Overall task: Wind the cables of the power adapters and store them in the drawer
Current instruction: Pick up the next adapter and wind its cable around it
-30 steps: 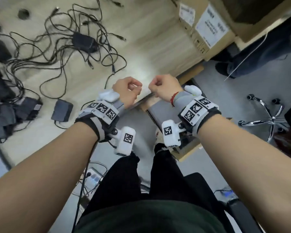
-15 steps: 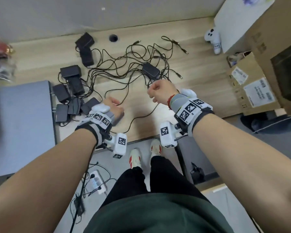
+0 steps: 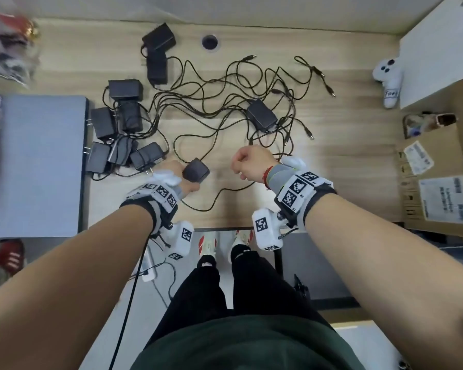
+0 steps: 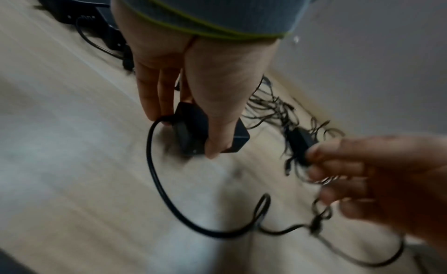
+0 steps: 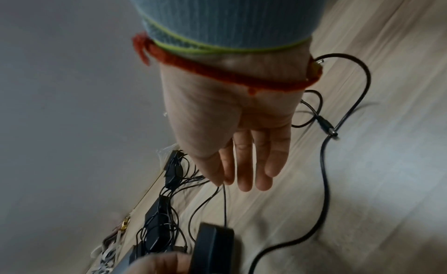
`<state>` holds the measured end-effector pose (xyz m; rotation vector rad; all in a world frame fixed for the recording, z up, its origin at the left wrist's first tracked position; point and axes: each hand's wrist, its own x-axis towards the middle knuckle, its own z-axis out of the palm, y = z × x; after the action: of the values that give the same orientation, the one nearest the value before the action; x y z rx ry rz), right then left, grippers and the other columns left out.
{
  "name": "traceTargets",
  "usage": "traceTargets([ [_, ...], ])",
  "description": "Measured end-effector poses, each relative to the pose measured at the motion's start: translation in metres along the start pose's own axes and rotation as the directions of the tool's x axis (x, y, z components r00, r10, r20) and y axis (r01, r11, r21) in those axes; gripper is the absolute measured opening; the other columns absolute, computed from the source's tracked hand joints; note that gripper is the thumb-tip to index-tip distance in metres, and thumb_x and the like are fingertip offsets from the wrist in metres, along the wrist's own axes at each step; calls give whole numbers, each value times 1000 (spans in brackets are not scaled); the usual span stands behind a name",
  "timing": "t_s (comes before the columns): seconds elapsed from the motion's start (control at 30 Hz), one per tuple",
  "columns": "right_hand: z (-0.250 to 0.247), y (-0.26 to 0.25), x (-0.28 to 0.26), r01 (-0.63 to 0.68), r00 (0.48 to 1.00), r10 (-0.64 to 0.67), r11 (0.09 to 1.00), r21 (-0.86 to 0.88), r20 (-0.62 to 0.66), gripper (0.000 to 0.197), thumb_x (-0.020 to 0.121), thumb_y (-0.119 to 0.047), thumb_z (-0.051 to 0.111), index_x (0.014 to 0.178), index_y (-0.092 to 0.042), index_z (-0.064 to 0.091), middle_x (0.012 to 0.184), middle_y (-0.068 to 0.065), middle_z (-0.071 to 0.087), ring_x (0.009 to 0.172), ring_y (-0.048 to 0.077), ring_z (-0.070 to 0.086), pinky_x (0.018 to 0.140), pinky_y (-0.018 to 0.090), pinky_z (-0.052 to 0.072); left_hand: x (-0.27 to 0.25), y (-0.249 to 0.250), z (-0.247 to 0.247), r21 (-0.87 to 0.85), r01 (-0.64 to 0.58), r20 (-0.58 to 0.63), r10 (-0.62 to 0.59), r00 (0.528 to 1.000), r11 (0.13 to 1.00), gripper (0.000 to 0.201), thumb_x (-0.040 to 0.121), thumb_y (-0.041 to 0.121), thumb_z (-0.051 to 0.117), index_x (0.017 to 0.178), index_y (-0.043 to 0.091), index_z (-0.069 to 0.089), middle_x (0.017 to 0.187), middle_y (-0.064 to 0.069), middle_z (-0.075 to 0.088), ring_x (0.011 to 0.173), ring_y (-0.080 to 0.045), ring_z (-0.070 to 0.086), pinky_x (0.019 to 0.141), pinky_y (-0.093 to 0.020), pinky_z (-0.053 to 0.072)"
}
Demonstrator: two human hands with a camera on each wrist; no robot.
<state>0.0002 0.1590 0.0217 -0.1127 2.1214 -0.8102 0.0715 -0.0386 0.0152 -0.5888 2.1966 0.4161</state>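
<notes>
Our left hand (image 4: 191,90) grips an adapter (image 4: 210,132) on the desk (image 3: 332,166) near its front edge; our right hand (image 5: 241,144), close beside it, pinches its thin cable (image 5: 225,203). The brick looks rigid and light, the cable limp and tangle-prone, so we judge holding the body and drawing cord near its exit is best.

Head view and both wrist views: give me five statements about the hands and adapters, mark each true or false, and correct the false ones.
1. The left hand grips a black adapter. True.
2. That adapter is lifted well clear of the desk. False: it sits at the desk surface.
3. The right hand holds an adapter. False: its fingers pinch only a thin cable.
4. A cluster of adapters lies left of the left hand. True.
5. Every cable is already wound. False: loose cables sprawl over the desk.
</notes>
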Motion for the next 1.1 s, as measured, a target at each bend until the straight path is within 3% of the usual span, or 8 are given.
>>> traceTargets([
  [0.1, -5, -12, -5, 119, 987, -114, 992, -42, 110, 13, 87, -39, 67, 87, -26, 67, 87, -10, 66, 89, 14, 62, 84, 26, 49, -18, 16, -16, -183, -17, -158, -13, 987, 983, 41, 65, 57, 74, 73, 18, 64, 64, 0, 64, 57, -21, 57, 56, -25, 41],
  [0.23, -11, -36, -19, 240, 937, -190, 960, -144, 293, 33, 87, -54, 63, 107, -28, 69, 102, -10, 68, 100, 13, 60, 93, 30, 48, -35, 38, -49, -431, -127, -318, -18, 948, 893, 45, 58, 56, 81, 73, 20, 57, 64, 1, 64, 60, -24, 62, 56, -30, 49],
  [0.33, -27, -53, -34, 300, 919, -228, 933, -197, 323, 29, 92, -54, 57, 95, -29, 71, 77, -11, 73, 78, 6, 60, 78, 27, 47, -54, 51, -82, -574, -249, -367, 26, 930, 781, 44, 58, 45, 87, 79, 24, 54, 77, -3, 71, 74, -26, 72, 71, -44, 60],
  [0.47, -64, -66, -53, 357, 928, -318, 908, -218, 193, 31, 91, -52, 60, 86, -28, 77, 57, -5, 48, 54, 10, 41, 59, 26, 38, -79, 50, -117, -508, -365, -453, 118, 883, 781, 69, 41, 60, 86, 92, 28, 52, 89, 3, 66, 81, -21, 68, 73, -45, 59],
  [0.7, -116, -111, -92, 337, 937, -323, 936, 101, -130, 38, 91, -61, 54, 83, -28, 71, 48, -20, 48, 53, 2, 44, 63, 21, 36, -118, 44, -155, -499, -534, -385, 377, 842, 683, 63, 55, 24, 95, 97, 16, 49, 94, -10, 65, 65, -18, 64, 49, -31, 55],
  [0.83, -111, -135, -102, 399, 912, -377, 907, 137, -160, 30, 97, -42, 56, 103, -18, 72, 54, -23, 57, 46, -9, 49, 56, 12, 32, -134, 41, -169, -437, -611, -460, 420, 782, 660, 60, 58, 32, 94, 101, 23, 53, 94, 0, 66, 74, -15, 66, 59, -36, 61],
  [1.0, -95, -155, -96, 491, 855, -418, 843, 221, -308, 48, 85, -60, 59, 97, -17, 74, 62, -7, 43, 47, 4, 30, 53, 24, 26, -145, 36, -174, -572, -624, -459, 423, 781, 533, 25, 85, 47, 69, 101, 29, 62, 86, 3, 63, 64, -15, 69, 51, -29, 59],
  [1.1, -93, -160, -105, 495, 847, -413, 843, 212, -334, 42, 94, -57, 51, 81, -24, 74, 53, -8, 34, 44, 6, 25, 48, 25, 23, -145, 30, -179, -661, -569, -397, 416, 818, 488, 37, 91, 49, 61, 104, 15, 63, 86, -4, 61, 55, -17, 69, 47, -22, 55],
])
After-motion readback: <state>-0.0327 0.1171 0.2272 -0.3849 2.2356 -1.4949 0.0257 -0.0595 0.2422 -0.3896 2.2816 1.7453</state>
